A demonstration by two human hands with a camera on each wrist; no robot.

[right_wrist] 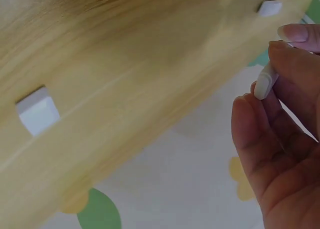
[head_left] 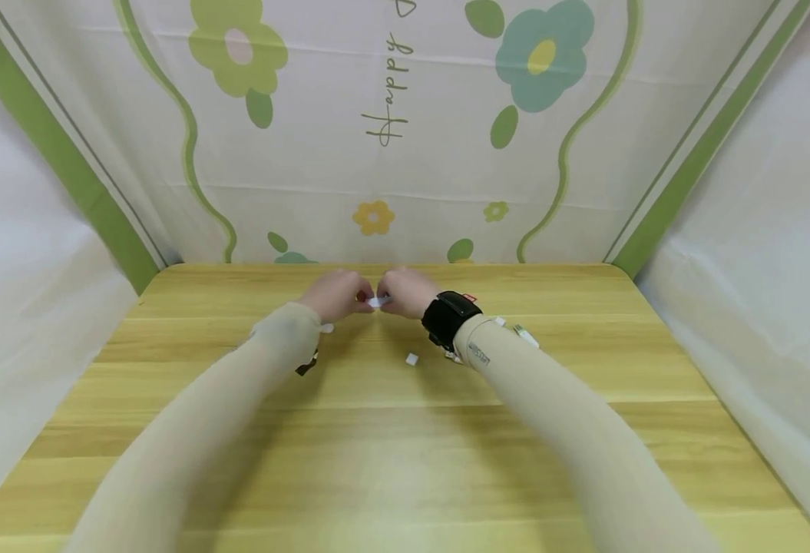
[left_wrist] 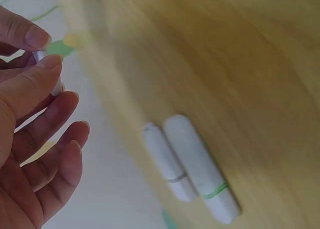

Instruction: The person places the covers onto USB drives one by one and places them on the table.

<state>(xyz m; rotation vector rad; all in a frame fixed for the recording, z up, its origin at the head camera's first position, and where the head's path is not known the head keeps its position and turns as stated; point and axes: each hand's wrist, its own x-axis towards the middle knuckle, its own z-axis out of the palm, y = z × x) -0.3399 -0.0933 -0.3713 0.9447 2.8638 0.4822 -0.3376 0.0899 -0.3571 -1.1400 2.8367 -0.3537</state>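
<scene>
In the head view, a small white stick-like piece point(head_left: 378, 302) spans the gap between both hands over the far part of the table. My left hand point(head_left: 335, 295) pinches one end between thumb and fingers. The other end is pinched by my right hand point(head_left: 408, 292), which wears a black wrist strap. Seen from the left wrist, the white piece point(left_wrist: 57, 87) is mostly covered by fingers, and the other fingers of the left hand are loosely bent. A rounded white end of the piece point(right_wrist: 263, 87) sticks out below the right thumb in the right wrist view.
Two white sticks lie side by side, one with a green band point(left_wrist: 200, 164), one with a grey band point(left_wrist: 167, 161). Small white blocks point(right_wrist: 39, 112) point(head_left: 412, 359) rest on the wooden table point(head_left: 377, 461). A dark object point(head_left: 305, 365) lies by the left sleeve. A flowered curtain point(head_left: 432, 169) stands behind.
</scene>
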